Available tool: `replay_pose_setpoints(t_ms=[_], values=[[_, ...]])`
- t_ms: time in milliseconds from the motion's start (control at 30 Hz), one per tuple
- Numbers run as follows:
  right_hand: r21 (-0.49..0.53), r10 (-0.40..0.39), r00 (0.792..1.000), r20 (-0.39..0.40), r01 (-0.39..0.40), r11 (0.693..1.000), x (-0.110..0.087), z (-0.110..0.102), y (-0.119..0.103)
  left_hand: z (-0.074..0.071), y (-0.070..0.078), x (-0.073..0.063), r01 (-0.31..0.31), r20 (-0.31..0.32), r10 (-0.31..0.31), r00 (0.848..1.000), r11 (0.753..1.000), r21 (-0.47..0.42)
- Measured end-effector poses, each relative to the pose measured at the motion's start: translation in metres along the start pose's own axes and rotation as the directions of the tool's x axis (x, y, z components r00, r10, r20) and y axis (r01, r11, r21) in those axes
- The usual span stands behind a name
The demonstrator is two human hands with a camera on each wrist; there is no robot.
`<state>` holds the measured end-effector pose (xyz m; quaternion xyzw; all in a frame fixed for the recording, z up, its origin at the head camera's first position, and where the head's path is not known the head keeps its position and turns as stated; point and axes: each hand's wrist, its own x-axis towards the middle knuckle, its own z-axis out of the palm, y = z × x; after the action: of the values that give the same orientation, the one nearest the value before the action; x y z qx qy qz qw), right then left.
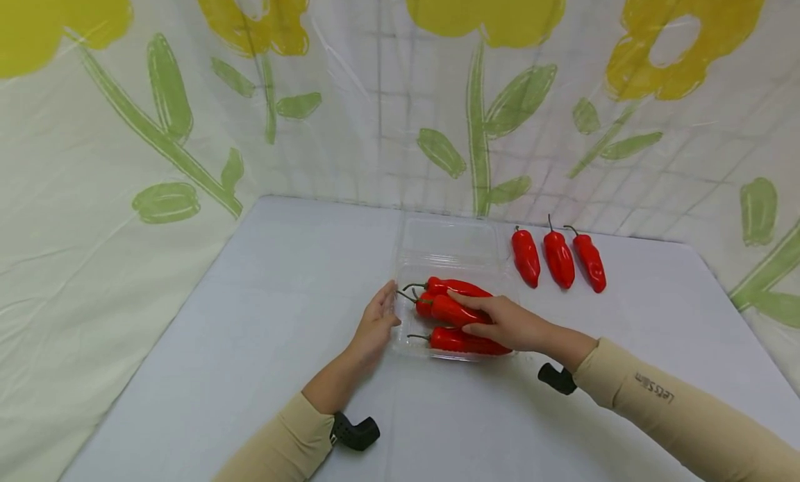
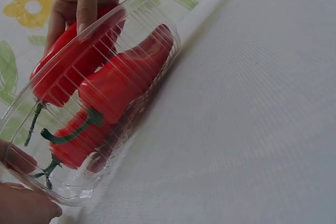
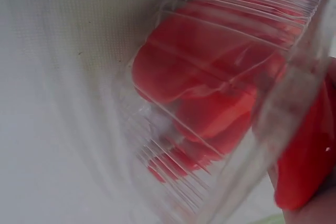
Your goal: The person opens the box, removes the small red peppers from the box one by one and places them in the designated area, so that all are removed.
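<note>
A clear plastic clamshell box lies open on the table with several long red peppers inside, green stems pointing left. My right hand reaches in from the right and grips one red pepper above the others, thumb and fingers on either side of it. Through the ribbed wall in the left wrist view, this held pepper shows tilted. At the box's left edge, my left hand pinches the rim between thumb and fingers. In the right wrist view, the peppers show blurred through plastic.
Three more red peppers lie in a row to the right of the box's raised lid. The white table meets a curtain painted with yellow flowers at its far edge. A black wrist camera hangs under each forearm.
</note>
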<state>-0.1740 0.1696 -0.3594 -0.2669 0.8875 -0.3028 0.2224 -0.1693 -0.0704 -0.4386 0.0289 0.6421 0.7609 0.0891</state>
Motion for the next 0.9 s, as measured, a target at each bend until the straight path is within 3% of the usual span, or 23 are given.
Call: replay_pose_setpoints(t_ms=[233, 467, 633, 900], values=[[-0.030, 0.008, 0.999, -0.052, -0.009, 0.999, -0.0003, 0.0019, -0.0014, -0.0010, 0.0000, 0.0000, 0.028, -0.009, -0.027, 1.000, 0.999, 0.024], [-0.011, 0.008, 0.993, -0.114, -0.009, 1.000, -0.0045, -0.0009, -0.0005, -0.0004, 0.0010, -0.0010, 0.009, 0.004, -0.009, 1.000, 1.000, -0.002], [0.053, 0.041, 0.985, -0.167, -0.033, 0.998, -0.0040, -0.0001, 0.0030, -0.0003, 0.0016, -0.0010, 0.000, -0.003, 0.000, 1.000, 1.000, -0.012], [0.142, 0.064, 0.981, -0.185, -0.038, 0.989, -0.0042, 0.0023, 0.0065, -0.0005, -0.0005, -0.0007, 0.007, 0.000, -0.007, 1.000, 1.000, -0.009]])
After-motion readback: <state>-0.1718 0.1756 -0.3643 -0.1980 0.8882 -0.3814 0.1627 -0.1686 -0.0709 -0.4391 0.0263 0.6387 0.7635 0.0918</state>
